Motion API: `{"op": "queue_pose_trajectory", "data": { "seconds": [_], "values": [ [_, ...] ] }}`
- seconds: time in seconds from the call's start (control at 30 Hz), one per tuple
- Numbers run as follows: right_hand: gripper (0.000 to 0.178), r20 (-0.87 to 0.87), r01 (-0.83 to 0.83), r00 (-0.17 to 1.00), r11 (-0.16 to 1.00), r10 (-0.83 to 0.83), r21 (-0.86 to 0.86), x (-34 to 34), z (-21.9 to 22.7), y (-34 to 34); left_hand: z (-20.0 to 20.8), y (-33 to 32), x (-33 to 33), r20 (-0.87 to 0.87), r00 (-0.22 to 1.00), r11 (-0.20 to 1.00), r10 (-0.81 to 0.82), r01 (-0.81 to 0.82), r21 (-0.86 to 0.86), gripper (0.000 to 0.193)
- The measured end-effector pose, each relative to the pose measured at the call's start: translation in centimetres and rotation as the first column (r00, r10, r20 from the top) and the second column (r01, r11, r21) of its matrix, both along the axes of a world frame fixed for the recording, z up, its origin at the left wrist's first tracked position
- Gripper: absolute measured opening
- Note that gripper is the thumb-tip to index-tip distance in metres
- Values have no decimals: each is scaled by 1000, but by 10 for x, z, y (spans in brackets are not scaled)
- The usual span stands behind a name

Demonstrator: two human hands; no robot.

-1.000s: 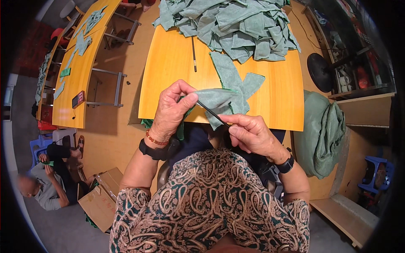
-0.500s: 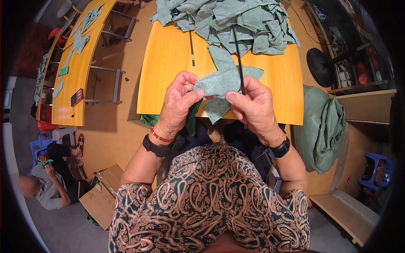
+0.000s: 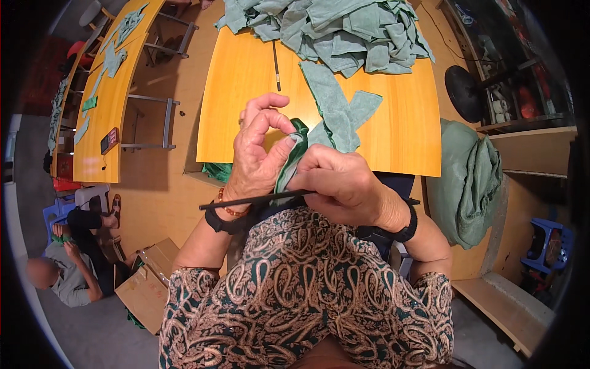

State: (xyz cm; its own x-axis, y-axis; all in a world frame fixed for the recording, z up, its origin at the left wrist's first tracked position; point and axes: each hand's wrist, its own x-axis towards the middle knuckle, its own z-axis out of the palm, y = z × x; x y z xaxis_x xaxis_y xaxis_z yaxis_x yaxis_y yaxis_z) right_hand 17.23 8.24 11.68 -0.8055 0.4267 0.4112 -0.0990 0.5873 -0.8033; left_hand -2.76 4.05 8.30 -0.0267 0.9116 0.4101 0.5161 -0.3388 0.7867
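Note:
My left hand (image 3: pixel 261 147) pinches the upper end of a narrow green fabric piece (image 3: pixel 293 161), its dark green shiny side and pale side both showing. My right hand (image 3: pixel 344 184), fingers curled, grips the lower part of that piece. A thin black stick (image 3: pixel 246 201) also sits in my right hand, lying nearly level and passing in front of my left wrist. Just beyond my hands, pale green fabric strips (image 3: pixel 332 104) lie crossed on the yellow table (image 3: pixel 239 80). My right fingertips are partly hidden behind the hand.
A heap of pale green fabric pieces (image 3: pixel 344 31) covers the table's far end, with a second black stick (image 3: pixel 276 67) before it. A green sack (image 3: pixel 464 184) stands right. At left are another table (image 3: pixel 98 144), a cardboard box (image 3: pixel 144 289) and a seated person (image 3: pixel 70 264).
Both hands have come nearer my body, turning the fabric piece upright and showing its dark green side. The stick has swung from upright to nearly level. Crossed strips on the table are now uncovered.

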Motion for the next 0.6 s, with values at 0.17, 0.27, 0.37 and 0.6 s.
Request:
{"op": "queue_pose_trajectory", "data": {
  "seconds": [0.17, 0.27, 0.37, 0.6],
  "values": [
    [35, -53, 28, 998, 998, -31, -57, 5, -12, -6, -15, -8, 5, 606, 782, 988, -145, 149, 44, 16],
    [36, -80, 84, 991, 968, -106, -238, 19, -26, -11, -22, -8, 7, 825, 561, 990, -64, 140, -19, 23],
    [40, 44, 156, 986, 818, -159, -554, 39, -35, -14, -28, -3, 3, 894, 446, 986, -53, 166, -25, 37],
    [45, 233, 242, 965, 734, -117, -635, 43, -40, -21, -32, 7, 10, 884, 467, 988, 41, 110, -104, 42]
  ]
}}
